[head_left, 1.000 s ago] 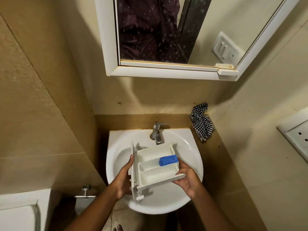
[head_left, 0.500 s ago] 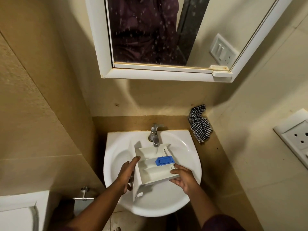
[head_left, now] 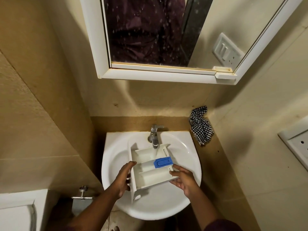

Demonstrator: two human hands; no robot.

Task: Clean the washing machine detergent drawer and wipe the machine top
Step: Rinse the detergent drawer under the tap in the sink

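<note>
Shift: drawer carried further back over the basin since a second ago, far end now under the spout; front panel still turned left.
Left hand: fingers curled round the front panel — thumb up along its top edge, other fingers behind it, out of sight.
Right hand: fingers bent under the drawer's near right corner, thumb lying on the rim.
Drawer: white, held between both hands, open side up, tilted; blue insert in the middle compartment at the right end.
Tap: chrome, spout above the far compartment.
Sink: white, below the drawer.
Cloth: checked black and white — on the ledge right of the sink, well apart from the hands.
Mirror: on the wall above.
</note>
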